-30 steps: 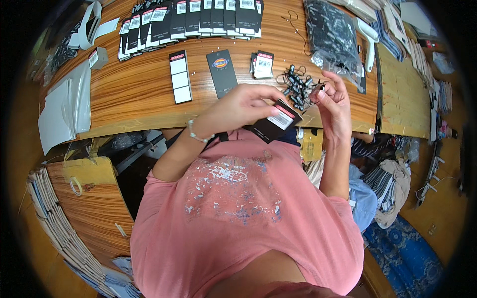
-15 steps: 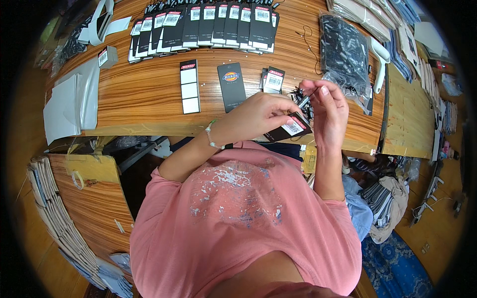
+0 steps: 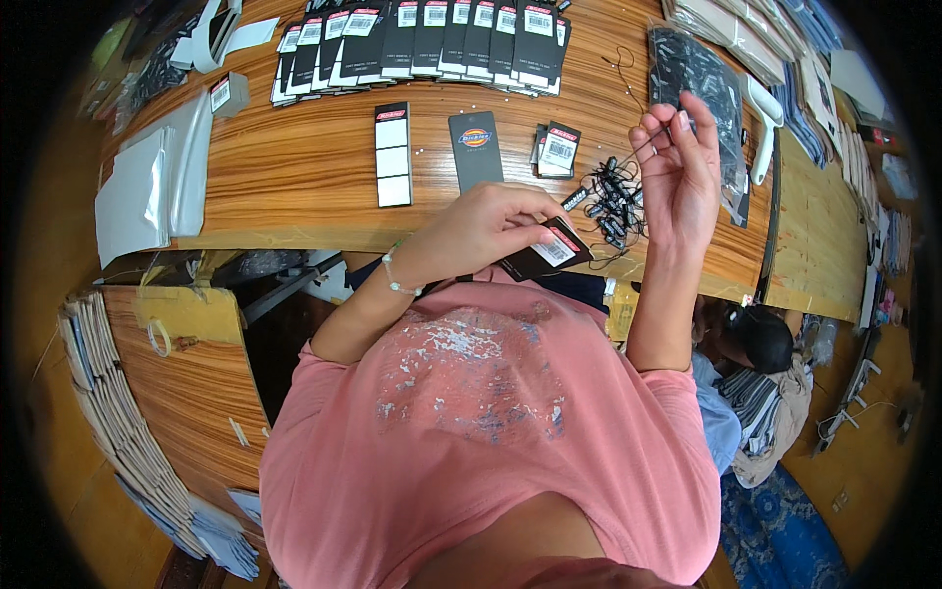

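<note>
1. In the head view, the left hand [image 3: 496, 226] is over the near edge of the brown striped wooden desk [image 3: 294, 167]. Its fingers [image 3: 525, 238] pinch a black card tag with a red strip and a white sticker [image 3: 551, 251]. The tag is tilted, close to the person's pink shirt [image 3: 481, 383].
2. The right hand [image 3: 684, 172] is up in the air, to the right of the tag. Its fingers [image 3: 687, 140] are bent and pinch a thin black cord. The cord slants down toward a small black plug with white marks [image 3: 574, 199], which is just by the tag's top edge. I cannot tell if the cord goes through the tag.
3. A messy heap of black cords and plugs [image 3: 616, 201] lies on the desk between the two hands.
4. Behind the heap is a see-through plastic bag [image 3: 692, 98]. It is packed with lots of little black pieces. A white plastic tool with a handle [image 3: 763, 128] is right beside it.
5. On the left side, a clear, shiny plastic sleeve [image 3: 192, 177] lies with white sheets [image 3: 132, 201]. I cannot tell if the sheets are inside it.
6. A small grey box with a label [image 3: 229, 95] sits near the sleeve. I cannot see what is in it.
7. Many black tags with white stickers [image 3: 422, 44] overlap in a row at the back.
8. In the middle are a long black card with three white boxes [image 3: 392, 154], a dark grey tag with an oval badge [image 3: 476, 152] and a little stack of stickered tags [image 3: 559, 149].
</note>
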The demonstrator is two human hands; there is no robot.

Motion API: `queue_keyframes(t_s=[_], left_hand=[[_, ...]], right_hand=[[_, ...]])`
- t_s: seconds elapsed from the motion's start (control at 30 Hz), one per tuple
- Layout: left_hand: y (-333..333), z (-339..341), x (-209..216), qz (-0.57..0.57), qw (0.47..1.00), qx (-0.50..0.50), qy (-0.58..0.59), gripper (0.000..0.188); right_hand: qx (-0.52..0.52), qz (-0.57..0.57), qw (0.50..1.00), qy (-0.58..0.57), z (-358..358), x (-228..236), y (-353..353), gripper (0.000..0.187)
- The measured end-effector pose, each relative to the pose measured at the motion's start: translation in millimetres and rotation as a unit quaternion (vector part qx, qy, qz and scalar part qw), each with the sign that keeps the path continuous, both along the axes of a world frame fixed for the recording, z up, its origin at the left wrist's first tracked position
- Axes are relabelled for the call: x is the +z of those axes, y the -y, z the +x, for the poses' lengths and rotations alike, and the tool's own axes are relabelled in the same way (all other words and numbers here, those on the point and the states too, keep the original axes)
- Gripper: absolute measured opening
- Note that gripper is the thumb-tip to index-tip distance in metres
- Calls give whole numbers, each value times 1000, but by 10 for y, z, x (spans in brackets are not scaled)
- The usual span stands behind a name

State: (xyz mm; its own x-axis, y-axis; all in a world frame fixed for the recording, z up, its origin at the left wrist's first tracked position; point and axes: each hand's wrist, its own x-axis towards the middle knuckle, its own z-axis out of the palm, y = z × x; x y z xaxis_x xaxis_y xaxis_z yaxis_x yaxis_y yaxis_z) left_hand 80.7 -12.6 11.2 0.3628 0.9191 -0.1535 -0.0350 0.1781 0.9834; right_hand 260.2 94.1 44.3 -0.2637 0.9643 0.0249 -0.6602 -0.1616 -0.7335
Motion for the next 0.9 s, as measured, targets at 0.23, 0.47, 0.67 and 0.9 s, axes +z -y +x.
queue_keyframes(t_s=[0.23,0.47,0.67,0.9], left_hand=[[-12,-348,255,115,972,205,11,23],[-65,-456,394,200,932,301,-20,24],[-38,-419,424,188,916,353,-21,24],[-26,-377,428,178,915,360,-28,22]], right_hand=[[108,116,987,35,-206,255,180,19],[100,149,963,202,-415,263,379,10],[41,261,876,402,-575,163,443,8],[-34,382,799,463,-726,218,463,6]])
